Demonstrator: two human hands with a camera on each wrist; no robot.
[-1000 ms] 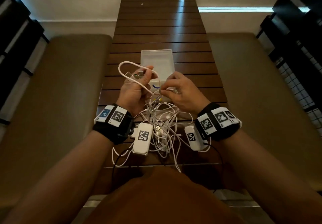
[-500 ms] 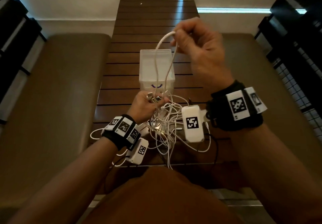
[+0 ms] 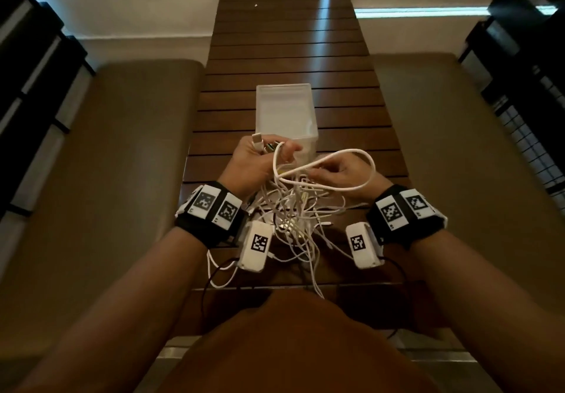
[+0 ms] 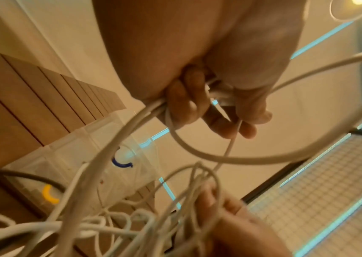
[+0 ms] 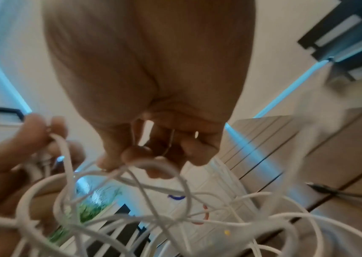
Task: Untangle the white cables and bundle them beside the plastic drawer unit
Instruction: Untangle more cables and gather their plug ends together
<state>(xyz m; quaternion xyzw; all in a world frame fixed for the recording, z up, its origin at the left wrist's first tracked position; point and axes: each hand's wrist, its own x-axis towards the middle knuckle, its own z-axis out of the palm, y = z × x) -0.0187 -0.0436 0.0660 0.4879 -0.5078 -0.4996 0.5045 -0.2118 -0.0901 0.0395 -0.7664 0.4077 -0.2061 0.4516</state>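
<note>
A tangle of white cables [image 3: 293,209] lies on the wooden table [image 3: 287,41], just in front of the clear plastic drawer unit [image 3: 286,114]. My left hand [image 3: 260,160] is raised over the tangle and grips several cable ends and plugs [image 4: 217,93] in its curled fingers. A thick white cable loop [image 3: 360,175] arcs from it across to the right. My right hand [image 3: 342,172] pinches thin strands [image 5: 131,167] at the top of the tangle, beside the drawer unit's front.
Padded benches [image 3: 101,178] run along both sides of the table. Dark slatted chair backs [image 3: 526,41] stand at the far left and right. Black wires trail from my wrist cameras [image 3: 256,246] over the near table edge.
My right hand, which had lifted a cable loop high above the drawer unit, has come back down to the tangle. My left hand has risen slightly, still holding the cable ends.
</note>
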